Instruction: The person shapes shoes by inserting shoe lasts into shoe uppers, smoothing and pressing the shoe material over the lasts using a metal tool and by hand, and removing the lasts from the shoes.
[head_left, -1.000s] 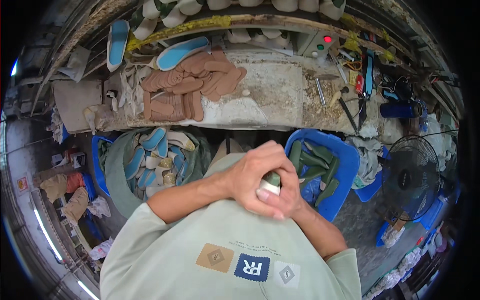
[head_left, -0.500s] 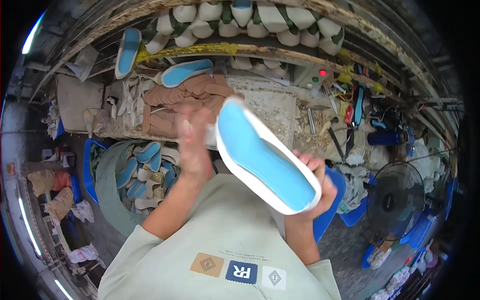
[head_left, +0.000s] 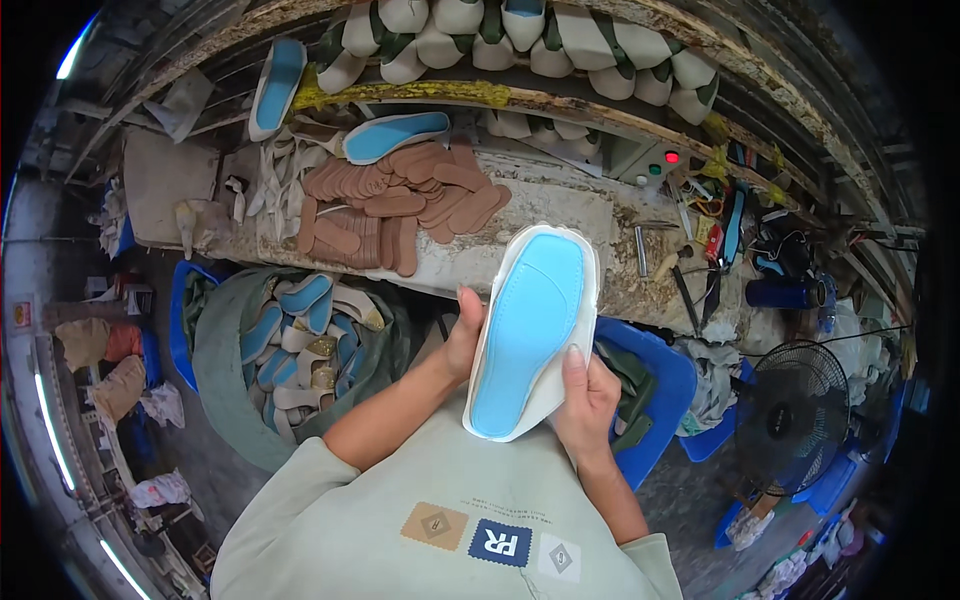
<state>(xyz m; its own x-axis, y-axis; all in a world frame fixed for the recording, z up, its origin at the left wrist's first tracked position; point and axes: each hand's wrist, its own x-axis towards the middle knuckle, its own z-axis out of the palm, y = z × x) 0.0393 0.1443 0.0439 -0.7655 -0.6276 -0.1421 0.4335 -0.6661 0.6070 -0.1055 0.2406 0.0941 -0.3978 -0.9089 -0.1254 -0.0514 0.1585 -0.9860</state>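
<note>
A white shoe upper (head_left: 536,385) with a light blue insole face (head_left: 527,335) is held in front of my chest, its blue side facing up toward me. Faint stitch-like lines mark the blue surface. My right hand (head_left: 585,400) grips the shoe's right edge, thumb pressed on the rim and the other fingers curled behind. My left hand (head_left: 463,335) lies against the left edge with its thumb raised; its fingers are mostly hidden behind the shoe.
Brown insole pieces (head_left: 400,205) are heaped on the worn bench (head_left: 620,220). Similar shoes (head_left: 390,136) lie behind them and fill the rack above. A green sack (head_left: 225,370) of shoes stands lower left. Blue bins (head_left: 675,390), a fan (head_left: 790,420) and hand tools (head_left: 680,285) are rightward.
The shoe has turned more upright and shifted slightly right. My left hand has moved from open in the air to the shoe's left edge. My right thumb now rests on the rim.
</note>
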